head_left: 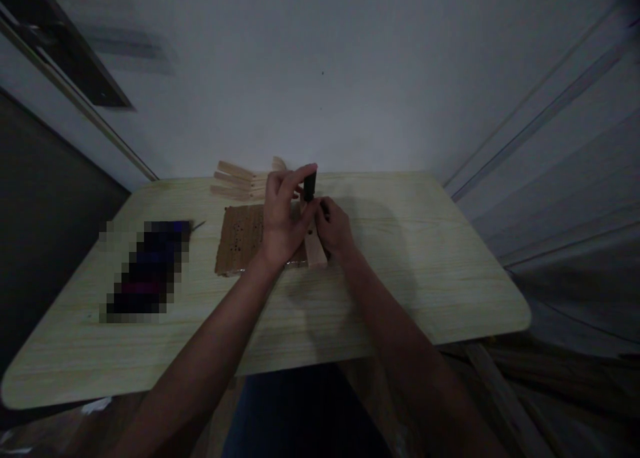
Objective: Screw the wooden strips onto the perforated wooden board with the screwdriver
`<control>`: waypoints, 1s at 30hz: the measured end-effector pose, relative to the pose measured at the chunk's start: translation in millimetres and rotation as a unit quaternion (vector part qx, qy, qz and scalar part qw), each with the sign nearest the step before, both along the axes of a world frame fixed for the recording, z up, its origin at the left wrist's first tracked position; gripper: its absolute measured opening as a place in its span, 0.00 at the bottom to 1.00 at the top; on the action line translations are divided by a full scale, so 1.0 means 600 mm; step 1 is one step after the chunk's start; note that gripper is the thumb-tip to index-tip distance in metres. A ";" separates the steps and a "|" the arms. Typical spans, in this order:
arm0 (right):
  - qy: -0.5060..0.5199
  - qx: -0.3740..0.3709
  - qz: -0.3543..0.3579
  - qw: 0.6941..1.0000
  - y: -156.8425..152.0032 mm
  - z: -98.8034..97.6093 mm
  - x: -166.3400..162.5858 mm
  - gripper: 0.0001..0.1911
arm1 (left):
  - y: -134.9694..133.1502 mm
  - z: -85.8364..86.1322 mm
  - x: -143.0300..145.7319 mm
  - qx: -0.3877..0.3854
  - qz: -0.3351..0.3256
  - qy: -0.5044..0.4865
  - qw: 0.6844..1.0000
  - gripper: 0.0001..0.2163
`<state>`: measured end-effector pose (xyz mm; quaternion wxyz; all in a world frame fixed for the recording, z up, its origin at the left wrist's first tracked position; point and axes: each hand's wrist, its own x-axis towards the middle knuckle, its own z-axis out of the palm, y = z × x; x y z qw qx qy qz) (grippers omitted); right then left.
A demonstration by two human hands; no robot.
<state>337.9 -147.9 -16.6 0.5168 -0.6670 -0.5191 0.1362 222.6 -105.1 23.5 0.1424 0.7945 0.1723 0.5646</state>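
A short black cylindrical handle point(310, 186) stands nearly upright over a pale wooden strip point(314, 248), which has a dark hole in it. My left hand point(283, 218) is closed on this black handle, index finger at its top and thumb near its lower end. Against the strip's right edge, my right hand point(336, 230) is curled shut, its fingertips close to the foot of the handle. The handle's lower end is hidden by my fingers. Beneath the strip and my left hand lies a piece of brown cardboard point(240, 238) marked with many small dark holes.
Several pale wooden strips with holes point(235, 180) lie fanned out behind the cardboard, near the wall point(380, 98). On the left of the table point(440, 271) is a dark blurred-out object point(150, 268), with a thin pointed thing point(199, 225) at its upper right.
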 end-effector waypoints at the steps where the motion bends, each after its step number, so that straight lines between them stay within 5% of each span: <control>1: 0.001 -0.001 0.000 1.000 0.000 0.000 0.000 0.11 | 0.000 0.000 0.001 -0.004 0.000 -0.003 1.000 0.20; 15: 0.010 -0.010 -0.002 1.000 0.000 0.003 -0.001 0.11 | -0.003 -0.003 0.002 -0.004 -0.054 0.010 0.998 0.20; 23: 0.002 -0.001 -0.004 1.000 0.002 -0.001 -0.001 0.13 | 0.000 0.001 -0.001 0.014 -0.005 0.014 1.000 0.20; 30: 0.001 0.001 0.002 1.000 0.001 -0.001 0.000 0.12 | 0.003 -0.009 0.003 0.006 -0.032 0.010 0.999 0.21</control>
